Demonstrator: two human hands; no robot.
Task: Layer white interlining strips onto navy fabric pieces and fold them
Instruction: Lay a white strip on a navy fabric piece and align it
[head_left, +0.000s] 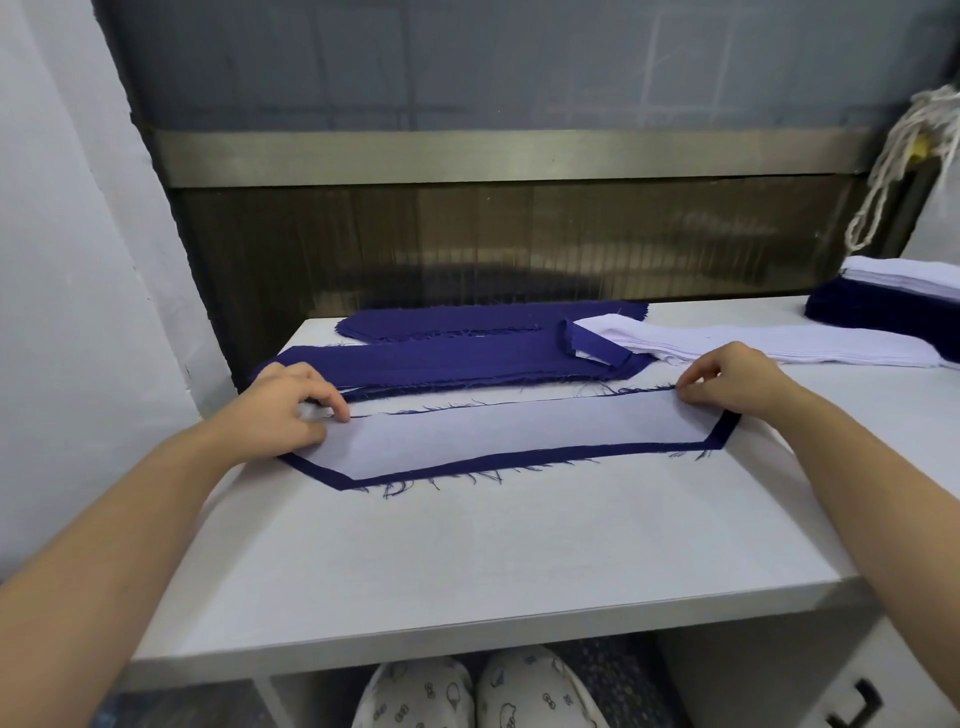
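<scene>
A white interlining strip (498, 434) lies on a navy fabric piece (519, 462) in the middle of the white table (467, 545); navy shows as a border along the near edge and both slanted ends. My left hand (283, 408) pinches the strip's left end. My right hand (737, 379) pinches the far right corner of the strip and fabric. Behind them lie folded navy pieces (441, 361), and a flat navy piece (467, 319) lies farther back.
A stack of white interlining strips (753, 345) lies at the right. Farther right is a pile of navy pieces topped with white strips (893, 296). A bundle of white cord (904, 156) hangs at the upper right. A wall stands close on the left.
</scene>
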